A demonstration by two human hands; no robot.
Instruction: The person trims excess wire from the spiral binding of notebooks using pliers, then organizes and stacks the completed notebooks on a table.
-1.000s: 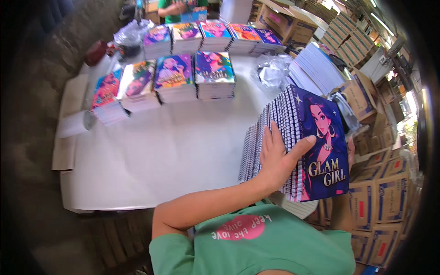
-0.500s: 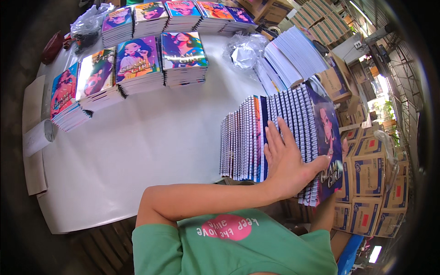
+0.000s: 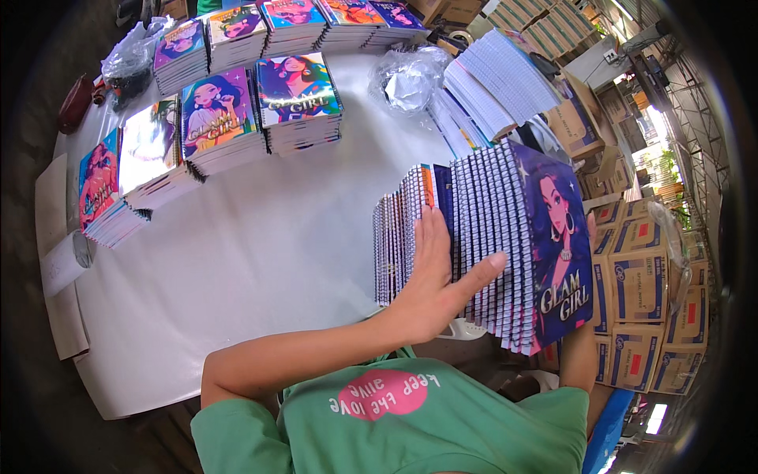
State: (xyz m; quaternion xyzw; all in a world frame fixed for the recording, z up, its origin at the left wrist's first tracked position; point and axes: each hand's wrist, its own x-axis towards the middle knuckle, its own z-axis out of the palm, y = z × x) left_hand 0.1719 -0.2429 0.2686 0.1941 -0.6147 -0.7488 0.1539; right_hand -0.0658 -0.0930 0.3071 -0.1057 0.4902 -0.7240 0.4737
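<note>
My left hand (image 3: 437, 280) lies across the wire spirals of a row of notebooks standing on edge at the table's right side, fingers stretched out and thumb spread apart. Its fingertips touch the smaller-looking left part of the row (image 3: 387, 253); the thumb rests over the spirals of the thicker right bundle (image 3: 489, 237). The bundle's outermost notebook (image 3: 562, 237) has a dark purple cover with a drawn long-haired figure. My right hand (image 3: 591, 225) is behind that cover; only a bit of its fingers shows past the edge, with the forearm below.
Several stacks of colourful spiral notebooks (image 3: 296, 91) stand in two rows on the white table (image 3: 237, 268). Crumpled clear plastic (image 3: 407, 79) and a long pile of notebooks (image 3: 501, 83) lie at the far right. Cardboard boxes (image 3: 639, 288) are piled beyond the right edge.
My left hand has slid left along the spirals, its thumb coming off the purple cover. The right bundle now stands slightly apart at the top, its cover more exposed. The view has shifted a little.
</note>
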